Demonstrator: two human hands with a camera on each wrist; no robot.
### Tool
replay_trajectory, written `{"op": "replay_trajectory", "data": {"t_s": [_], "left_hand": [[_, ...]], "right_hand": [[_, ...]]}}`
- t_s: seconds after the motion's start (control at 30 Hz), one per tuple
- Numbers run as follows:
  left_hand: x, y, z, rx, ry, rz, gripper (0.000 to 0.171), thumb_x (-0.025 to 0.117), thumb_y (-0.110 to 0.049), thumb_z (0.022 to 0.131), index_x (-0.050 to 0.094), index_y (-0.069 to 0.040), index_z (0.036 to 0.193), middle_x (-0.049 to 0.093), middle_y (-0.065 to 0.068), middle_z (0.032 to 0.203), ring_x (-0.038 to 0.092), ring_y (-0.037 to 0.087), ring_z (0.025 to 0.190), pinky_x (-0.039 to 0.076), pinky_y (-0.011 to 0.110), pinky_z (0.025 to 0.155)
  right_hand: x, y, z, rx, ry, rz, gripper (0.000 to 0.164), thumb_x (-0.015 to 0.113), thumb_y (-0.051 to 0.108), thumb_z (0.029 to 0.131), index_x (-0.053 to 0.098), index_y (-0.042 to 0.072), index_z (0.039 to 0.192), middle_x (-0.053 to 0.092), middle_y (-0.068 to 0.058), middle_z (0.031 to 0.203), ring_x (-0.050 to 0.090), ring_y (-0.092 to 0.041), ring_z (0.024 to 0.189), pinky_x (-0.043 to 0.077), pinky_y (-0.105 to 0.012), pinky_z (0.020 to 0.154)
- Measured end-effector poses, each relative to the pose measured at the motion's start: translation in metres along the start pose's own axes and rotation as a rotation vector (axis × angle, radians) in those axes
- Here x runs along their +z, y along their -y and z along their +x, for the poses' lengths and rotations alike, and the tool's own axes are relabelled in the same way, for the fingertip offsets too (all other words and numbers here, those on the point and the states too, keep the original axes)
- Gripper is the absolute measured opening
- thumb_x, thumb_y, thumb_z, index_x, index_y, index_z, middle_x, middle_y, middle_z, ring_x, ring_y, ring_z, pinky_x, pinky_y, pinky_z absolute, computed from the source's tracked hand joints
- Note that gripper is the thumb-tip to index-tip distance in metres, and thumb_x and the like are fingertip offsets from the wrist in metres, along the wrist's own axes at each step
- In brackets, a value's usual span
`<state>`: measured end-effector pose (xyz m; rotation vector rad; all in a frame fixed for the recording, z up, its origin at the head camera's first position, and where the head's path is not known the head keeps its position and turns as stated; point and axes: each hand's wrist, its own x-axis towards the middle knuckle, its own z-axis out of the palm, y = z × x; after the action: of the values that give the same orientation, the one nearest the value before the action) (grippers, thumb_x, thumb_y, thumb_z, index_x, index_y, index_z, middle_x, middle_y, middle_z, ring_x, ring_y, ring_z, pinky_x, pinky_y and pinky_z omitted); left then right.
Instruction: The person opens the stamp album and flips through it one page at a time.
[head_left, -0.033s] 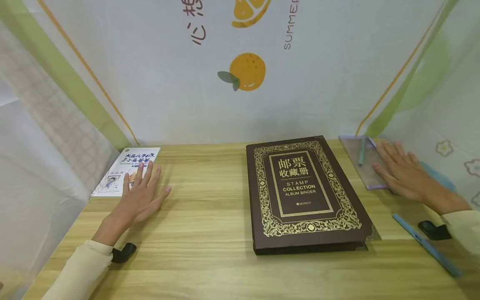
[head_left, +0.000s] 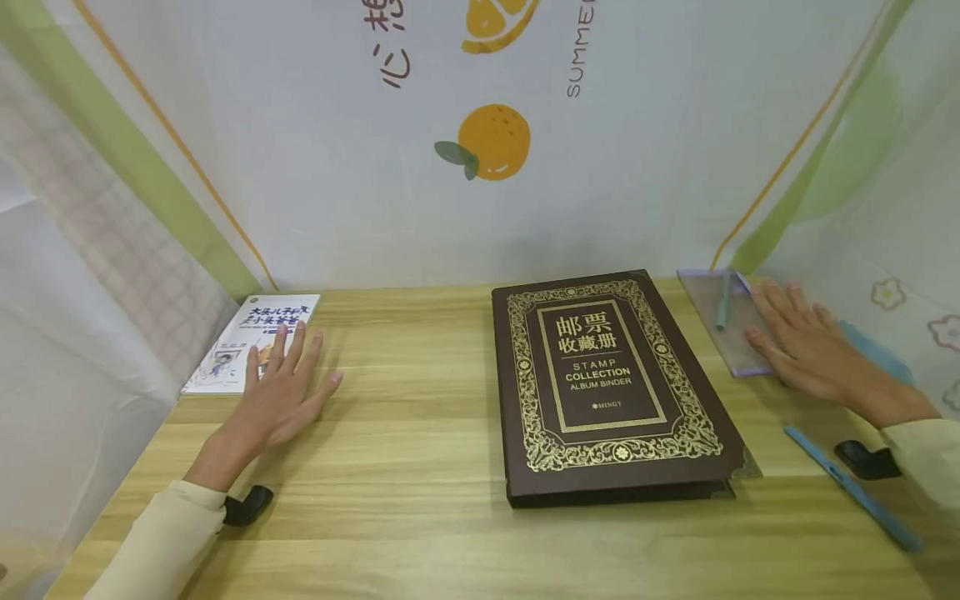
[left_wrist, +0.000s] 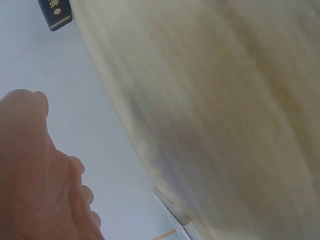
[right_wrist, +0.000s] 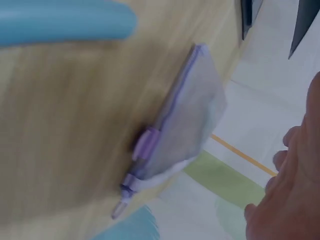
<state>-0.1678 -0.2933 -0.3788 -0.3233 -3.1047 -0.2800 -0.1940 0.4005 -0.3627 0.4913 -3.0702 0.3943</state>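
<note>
On the left, my left hand [head_left: 279, 392] has its fingers spread over the near edge of a thin white booklet [head_left: 247, 343] with a cartoon cover. Its palm, in the left wrist view, looks raised off the table and holds nothing. My right hand [head_left: 817, 350] is stretched out above the right edge of a translucent zip pouch [head_left: 720, 333] with purple trim, holding nothing; a gap shows between them in the right wrist view. A dark brown stamp album [head_left: 607, 383] with gold ornament lies closed between the hands, nearer the right one.
A blue pen [head_left: 853, 487] lies at the right, nearer the front. On or inside the pouch is a small teal stick-like thing [head_left: 723, 302]. The wooden table [head_left: 405, 467] meets a white printed curtain [head_left: 337, 192] at the back, with more cloth at both sides.
</note>
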Motion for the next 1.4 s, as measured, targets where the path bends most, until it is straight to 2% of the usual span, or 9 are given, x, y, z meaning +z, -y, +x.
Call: {"op": "replay_trajectory", "data": {"t_s": [0.13, 0.3, 0.4, 0.47, 0.53, 0.7, 0.8, 1.1, 1.4], "left_hand": [[-0.004, -0.007, -0.002, 0.015, 0.021, -0.003, 0.082, 0.027, -0.060, 0.106, 0.002, -0.008, 0.163, -0.018, 0.012, 0.168, -0.020, 0.041, 0.154, -0.013, 0.073, 0.116], [-0.006, -0.034, 0.000, 0.107, 0.061, -0.032, 0.083, 0.031, -0.059, 0.106, -0.003, -0.009, 0.163, -0.015, 0.011, 0.169, -0.016, 0.037, 0.156, -0.012, 0.068, 0.119], [-0.005, -0.061, 0.004, 0.194, 0.086, -0.042, 0.085, 0.034, -0.061, 0.104, -0.005, -0.014, 0.163, -0.013, 0.007, 0.170, -0.012, 0.034, 0.158, -0.009, 0.064, 0.122], [-0.005, -0.079, 0.005, 0.252, 0.101, -0.040, 0.087, 0.035, -0.064, 0.103, -0.006, -0.016, 0.163, -0.013, 0.004, 0.170, -0.010, 0.031, 0.159, -0.007, 0.062, 0.124], [-0.005, -0.096, 0.007, 0.309, 0.109, -0.032, 0.088, 0.035, -0.066, 0.102, -0.005, -0.017, 0.164, -0.011, 0.002, 0.171, -0.009, 0.029, 0.159, -0.005, 0.060, 0.125], [-0.003, -0.130, 0.010, 0.424, 0.139, -0.013, 0.089, 0.030, -0.071, 0.100, -0.006, -0.019, 0.163, -0.013, -0.003, 0.170, -0.008, 0.023, 0.159, -0.001, 0.057, 0.127], [-0.002, -0.145, 0.011, 0.462, 0.162, -0.004, 0.089, 0.028, -0.074, 0.099, -0.009, -0.023, 0.162, -0.016, -0.008, 0.169, -0.011, 0.019, 0.159, -0.002, 0.054, 0.128], [0.010, -0.176, 0.008, 0.584, 0.196, 0.033, 0.094, 0.032, -0.075, 0.098, 0.001, -0.017, 0.164, -0.008, 0.000, 0.172, -0.014, 0.018, 0.157, -0.003, 0.049, 0.128], [0.022, -0.195, -0.005, 0.697, 0.248, 0.029, 0.094, 0.033, -0.074, 0.098, -0.002, -0.017, 0.164, -0.008, 0.001, 0.171, -0.005, 0.025, 0.159, 0.007, 0.050, 0.128]], "right_hand": [[0.000, 0.002, 0.000, -0.008, 0.007, 0.054, 0.065, 0.024, 0.030, 0.111, -0.010, 0.005, 0.161, -0.016, -0.021, 0.167, -0.031, -0.036, 0.150, -0.020, -0.066, 0.117], [-0.002, 0.015, 0.005, -0.046, 0.003, 0.314, 0.062, 0.022, 0.025, 0.112, -0.008, 0.002, 0.161, -0.012, -0.026, 0.166, -0.017, -0.046, 0.153, -0.014, -0.051, 0.125], [-0.003, 0.029, 0.010, -0.023, 0.072, 0.449, 0.062, 0.020, 0.031, 0.113, -0.008, 0.007, 0.162, -0.010, -0.024, 0.167, -0.005, -0.055, 0.151, -0.002, -0.061, 0.124], [-0.001, 0.038, 0.013, -0.022, 0.117, 0.503, 0.062, 0.019, 0.033, 0.113, -0.008, 0.006, 0.162, -0.008, -0.025, 0.167, -0.001, -0.060, 0.149, 0.006, -0.074, 0.115], [0.002, 0.045, 0.016, -0.028, 0.137, 0.507, 0.062, 0.019, 0.034, 0.113, -0.006, 0.005, 0.162, -0.003, -0.028, 0.167, 0.007, -0.062, 0.147, 0.014, -0.078, 0.110], [0.009, 0.056, 0.019, -0.018, 0.144, 0.441, 0.063, 0.021, 0.039, 0.112, 0.003, 0.006, 0.163, 0.010, -0.028, 0.166, 0.021, -0.061, 0.145, 0.026, -0.075, 0.108], [0.013, 0.060, 0.020, -0.015, 0.150, 0.407, 0.062, 0.022, 0.040, 0.112, 0.008, 0.006, 0.163, 0.015, -0.028, 0.165, 0.026, -0.060, 0.143, 0.028, -0.074, 0.108], [0.016, 0.067, 0.023, 0.040, 0.200, 0.462, 0.068, 0.029, 0.046, 0.111, 0.005, 0.011, 0.164, 0.013, -0.028, 0.166, 0.019, -0.057, 0.148, 0.024, -0.074, 0.111], [0.015, 0.075, 0.029, 0.061, 0.224, 0.557, 0.076, 0.037, 0.048, 0.109, -0.002, 0.012, 0.163, 0.011, -0.030, 0.166, 0.018, -0.053, 0.150, 0.021, -0.069, 0.116]]}}
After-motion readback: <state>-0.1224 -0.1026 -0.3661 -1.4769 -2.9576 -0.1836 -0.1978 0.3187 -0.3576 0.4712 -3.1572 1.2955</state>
